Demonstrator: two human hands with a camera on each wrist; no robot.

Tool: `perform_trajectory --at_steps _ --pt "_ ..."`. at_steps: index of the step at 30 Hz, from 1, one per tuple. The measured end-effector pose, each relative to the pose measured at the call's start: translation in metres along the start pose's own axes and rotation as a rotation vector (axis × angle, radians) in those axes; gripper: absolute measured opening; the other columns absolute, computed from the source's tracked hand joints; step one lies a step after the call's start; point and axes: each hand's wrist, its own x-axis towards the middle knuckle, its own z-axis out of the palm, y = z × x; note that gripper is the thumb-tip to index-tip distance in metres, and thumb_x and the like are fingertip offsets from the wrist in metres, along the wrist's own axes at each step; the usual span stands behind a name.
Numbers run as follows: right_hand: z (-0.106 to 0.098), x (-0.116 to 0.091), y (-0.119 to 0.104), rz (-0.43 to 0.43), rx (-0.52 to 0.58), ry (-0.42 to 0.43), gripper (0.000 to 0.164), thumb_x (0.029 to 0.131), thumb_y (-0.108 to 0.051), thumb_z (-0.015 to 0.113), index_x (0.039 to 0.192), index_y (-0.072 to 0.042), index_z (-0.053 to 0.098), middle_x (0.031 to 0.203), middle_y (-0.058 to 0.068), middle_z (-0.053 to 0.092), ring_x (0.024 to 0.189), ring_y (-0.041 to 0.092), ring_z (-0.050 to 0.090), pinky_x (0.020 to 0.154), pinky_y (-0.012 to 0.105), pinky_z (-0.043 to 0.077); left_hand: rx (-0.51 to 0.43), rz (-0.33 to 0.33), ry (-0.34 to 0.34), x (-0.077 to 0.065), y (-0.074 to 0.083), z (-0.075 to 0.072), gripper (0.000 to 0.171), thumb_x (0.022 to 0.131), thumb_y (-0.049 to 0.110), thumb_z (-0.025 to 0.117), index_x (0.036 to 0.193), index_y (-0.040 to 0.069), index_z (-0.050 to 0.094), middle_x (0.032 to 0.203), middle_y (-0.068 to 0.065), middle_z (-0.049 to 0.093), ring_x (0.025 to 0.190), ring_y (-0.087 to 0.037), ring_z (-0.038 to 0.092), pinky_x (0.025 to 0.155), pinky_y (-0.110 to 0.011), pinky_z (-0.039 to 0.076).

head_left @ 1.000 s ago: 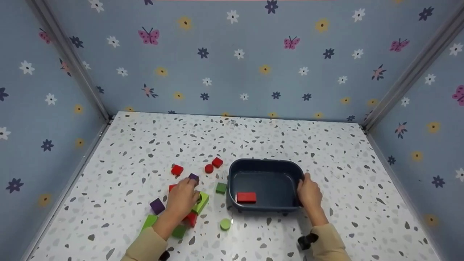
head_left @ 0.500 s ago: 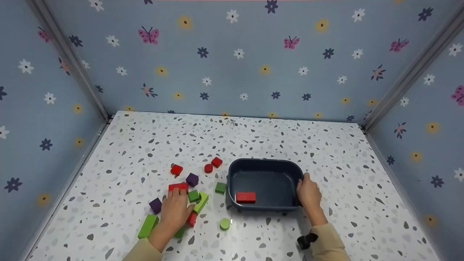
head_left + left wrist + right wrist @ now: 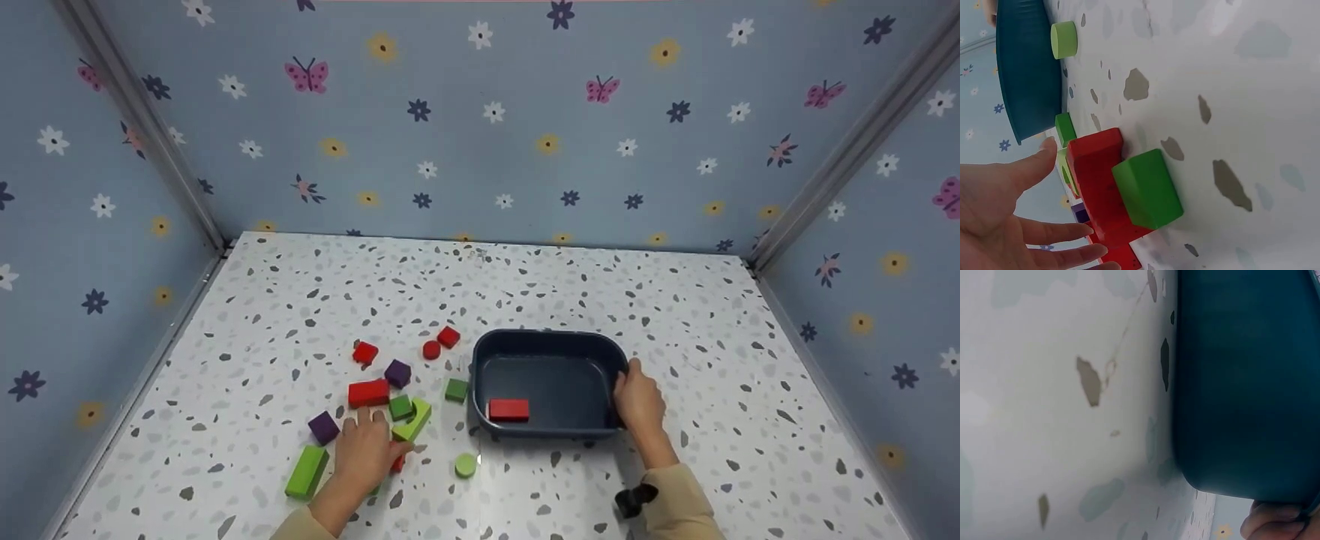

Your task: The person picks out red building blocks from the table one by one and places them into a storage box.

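Note:
My left hand [image 3: 364,454] hovers over the block pile, fingers loosely extended and thumb spread away. In the left wrist view its fingertips reach the near side of a red arch block [image 3: 1095,188], and nothing is held. A green block [image 3: 1148,188] leans at the arch's hollow; both are mostly hidden under the hand in the head view. My right hand [image 3: 641,401] grips the right rim of a dark blue rectangular tub [image 3: 570,386], its fingers [image 3: 1272,520] curled at the edge. One red block [image 3: 508,409] lies inside the tub, front left.
Around the left hand lie a red block [image 3: 368,393], a green cube [image 3: 400,407], a light green arch [image 3: 414,421], purple cubes [image 3: 323,427] and a long green block [image 3: 306,471]. A light green cylinder [image 3: 465,465] stands before the tub. Flowered panels [image 3: 480,127] enclose the table.
My left hand has left the purple cube, drawn back toward me past the red block, and now sits over the red arch. The right hand and tub have stayed put.

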Motion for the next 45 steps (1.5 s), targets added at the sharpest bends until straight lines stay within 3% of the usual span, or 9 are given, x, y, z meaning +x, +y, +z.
perform_trajectory --at_steps 9,15,20,27,36,45 --pt "0.0009 -0.0004 0.0005 -0.002 0.004 0.006 0.015 0.090 -0.011 0.047 0.097 0.002 0.045 0.077 0.029 0.058 0.069 0.044 0.057 0.049 0.051 0.041 -0.014 -0.057 -0.070 -0.0043 -0.0022 0.0070 0.074 0.071 0.047 0.069 0.112 -0.012 0.050 0.116 -0.031 0.043 0.107 -0.050 0.040 0.079 -0.059 0.039" --pt "0.0009 -0.0007 -0.0002 -0.007 0.002 0.017 0.016 0.090 -0.012 0.047 0.097 0.002 0.045 0.076 0.028 0.058 0.067 0.043 0.058 0.048 0.050 0.042 -0.018 -0.096 -0.128 -0.0039 -0.0011 0.0049 0.077 0.073 0.049 0.067 0.116 -0.013 0.049 0.118 -0.034 0.041 0.110 -0.051 0.037 0.081 -0.059 0.038" --pt "0.0005 0.0002 -0.0005 0.004 0.003 0.005 0.016 0.090 -0.011 0.047 0.098 0.002 0.045 0.079 0.028 0.058 0.069 0.043 0.058 0.050 0.050 0.042 -0.035 -0.114 -0.152 -0.0034 0.0000 0.0044 0.070 0.074 0.047 0.068 0.109 -0.012 0.052 0.110 -0.031 0.045 0.100 -0.046 0.045 0.078 -0.056 0.041" --pt "0.0011 0.0012 -0.0005 0.016 0.010 0.003 0.016 0.090 -0.012 0.047 0.099 0.002 0.047 0.080 0.027 0.058 0.069 0.041 0.058 0.052 0.050 0.042 -0.049 -0.082 -0.113 -0.0038 0.0016 0.0057 0.050 0.073 0.034 0.072 0.091 -0.010 0.056 0.087 -0.020 0.048 0.077 -0.033 0.051 0.066 -0.047 0.045" --pt "0.0011 0.0009 -0.0003 0.033 0.014 -0.006 0.015 0.090 -0.013 0.047 0.098 0.001 0.047 0.082 0.026 0.059 0.072 0.041 0.058 0.054 0.051 0.042 -0.125 -0.105 -0.092 -0.0043 -0.0002 0.0067 0.036 0.072 0.025 0.072 0.079 -0.006 0.055 0.082 -0.017 0.047 0.077 -0.031 0.049 0.062 -0.041 0.044" --pt "0.0001 -0.0004 0.0003 0.019 0.004 -0.007 0.018 0.091 -0.012 0.046 0.102 0.001 0.047 0.082 0.026 0.059 0.070 0.040 0.059 0.053 0.049 0.043 -0.153 -0.059 0.042 -0.0062 -0.0003 0.0106 0.030 0.064 0.019 0.071 0.070 -0.004 0.053 0.075 -0.015 0.047 0.071 -0.029 0.049 0.058 -0.040 0.043"
